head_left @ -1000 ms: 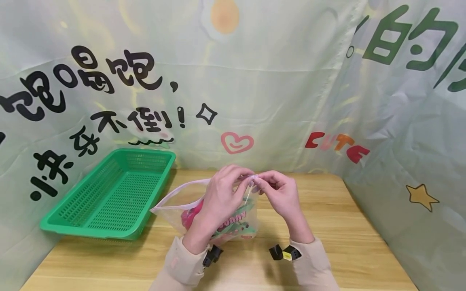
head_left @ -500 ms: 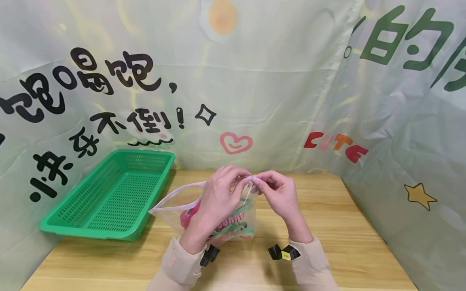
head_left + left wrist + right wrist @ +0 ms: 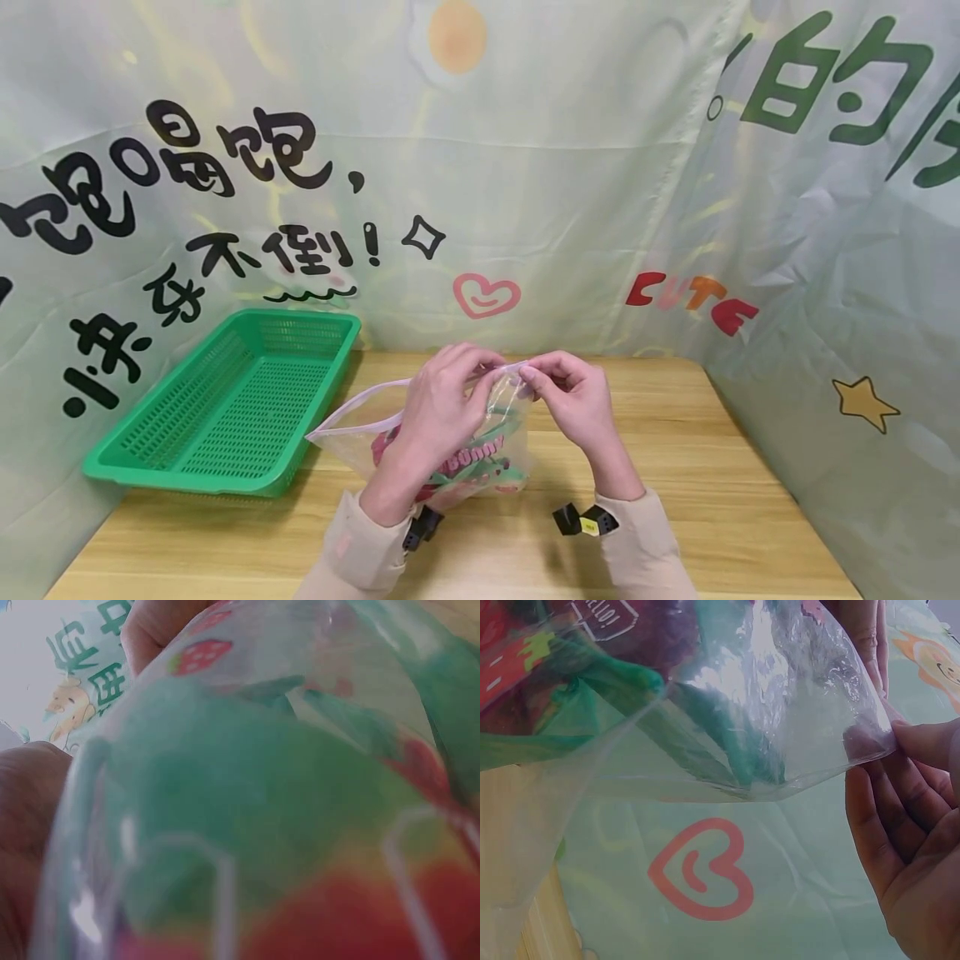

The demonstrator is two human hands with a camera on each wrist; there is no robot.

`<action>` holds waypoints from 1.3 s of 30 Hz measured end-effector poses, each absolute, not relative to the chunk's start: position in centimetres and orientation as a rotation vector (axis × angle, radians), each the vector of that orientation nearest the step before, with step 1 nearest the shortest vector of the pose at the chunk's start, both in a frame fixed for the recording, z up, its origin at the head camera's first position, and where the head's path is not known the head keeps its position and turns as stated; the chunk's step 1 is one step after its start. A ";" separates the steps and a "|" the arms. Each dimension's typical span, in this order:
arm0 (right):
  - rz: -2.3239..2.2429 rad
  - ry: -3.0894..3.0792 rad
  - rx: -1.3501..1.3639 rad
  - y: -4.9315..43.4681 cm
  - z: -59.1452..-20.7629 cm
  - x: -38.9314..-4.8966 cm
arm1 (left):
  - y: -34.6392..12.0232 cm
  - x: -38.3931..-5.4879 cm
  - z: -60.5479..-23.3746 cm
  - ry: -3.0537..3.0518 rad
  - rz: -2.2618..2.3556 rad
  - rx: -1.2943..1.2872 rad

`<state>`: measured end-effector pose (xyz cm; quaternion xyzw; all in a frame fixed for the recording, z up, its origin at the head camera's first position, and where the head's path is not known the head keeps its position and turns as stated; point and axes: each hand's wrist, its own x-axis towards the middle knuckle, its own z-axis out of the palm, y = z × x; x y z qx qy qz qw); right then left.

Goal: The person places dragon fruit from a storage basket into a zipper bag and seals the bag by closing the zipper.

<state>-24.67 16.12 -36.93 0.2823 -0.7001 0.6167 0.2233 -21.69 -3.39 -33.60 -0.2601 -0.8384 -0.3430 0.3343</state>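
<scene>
A clear zip bag with a lilac zip edge stands on the table, printed with pink lettering and strawberries. Pink, red and green things show inside it, their kind unclear through the plastic. The right hand pinches the zip's right corner between thumb and forefinger. Just left of it, the left hand holds the same edge between thumb and fingers. Left of that hand the bag's mouth gapes. In the right wrist view, the right hand grips the corner of the bag. The bag fills most of the left wrist view.
A green plastic basket with perforated walls stands left of the bag on the wooden table. A printed cloth hangs behind the table and along both sides. Black wrist cameras sit at both cuffs.
The left hand has slid a little left along the zip edge, widening the gap between the hands. The right hand keeps its place at the corner.
</scene>
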 end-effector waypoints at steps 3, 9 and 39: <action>1.703 -1.931 0.782 16.1 -37.0 -24.7 | -3.6 -21.6 -33.6 -2.199 -0.894 -0.672; 1.702 -1.939 0.778 16.1 -36.9 -24.7 | -4.0 -21.7 -33.9 -2.210 -0.880 -0.658; 1.730 -1.967 0.680 16.4 -37.1 -25.0 | -5.8 -21.0 -34.0 -2.207 -0.839 -0.621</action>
